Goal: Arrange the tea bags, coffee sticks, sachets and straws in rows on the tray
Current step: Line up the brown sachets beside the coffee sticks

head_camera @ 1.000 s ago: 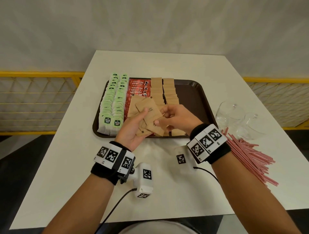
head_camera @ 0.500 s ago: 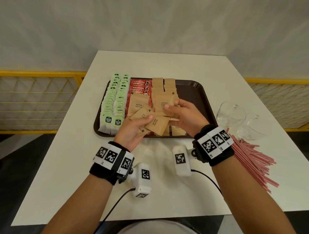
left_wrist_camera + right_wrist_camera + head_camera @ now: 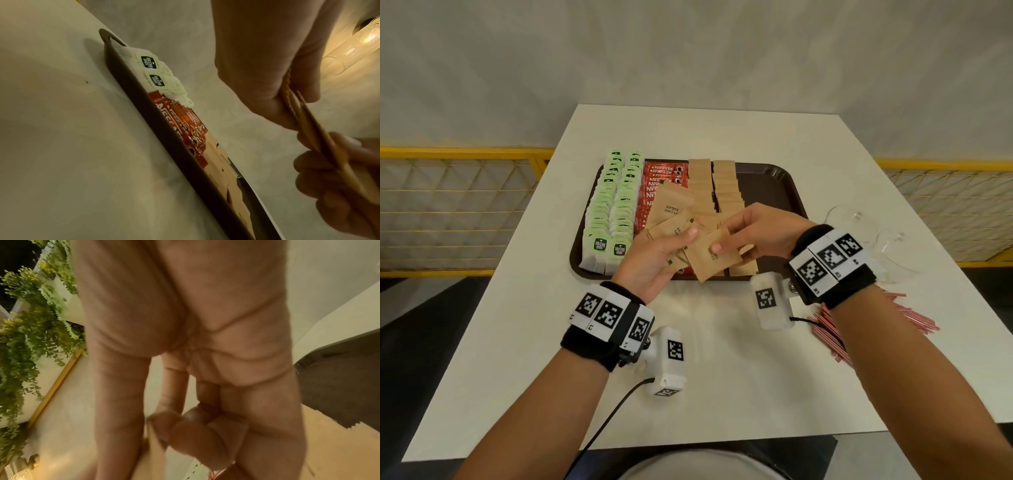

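A brown tray (image 3: 774, 185) carries two rows of green tea bags (image 3: 613, 212), a row of red coffee sticks (image 3: 654, 185) and two rows of brown sugar sachets (image 3: 726, 185). Over the tray's near edge my left hand (image 3: 681, 240) grips a fanned bundle of sachets (image 3: 671, 209). My right hand (image 3: 722, 236) pinches one sachet (image 3: 714, 260) at the bundle's right side. The left wrist view shows the bundle (image 3: 292, 104) edge-on between my fingers, above the tray rim (image 3: 164, 138). Red-striped straws (image 3: 835, 329) lie on the table, right of the tray.
Two clear glasses (image 3: 849, 222) stand on the white table (image 3: 722, 377) just right of the tray, beyond the straws. The tray's right part is bare. A yellow mesh railing (image 3: 448, 205) runs behind the table on both sides.
My right hand reached out over the sachet rows, then came back to the bundle, where its thumb now presses on a sachet. My left hand has stayed near the tray's front edge.
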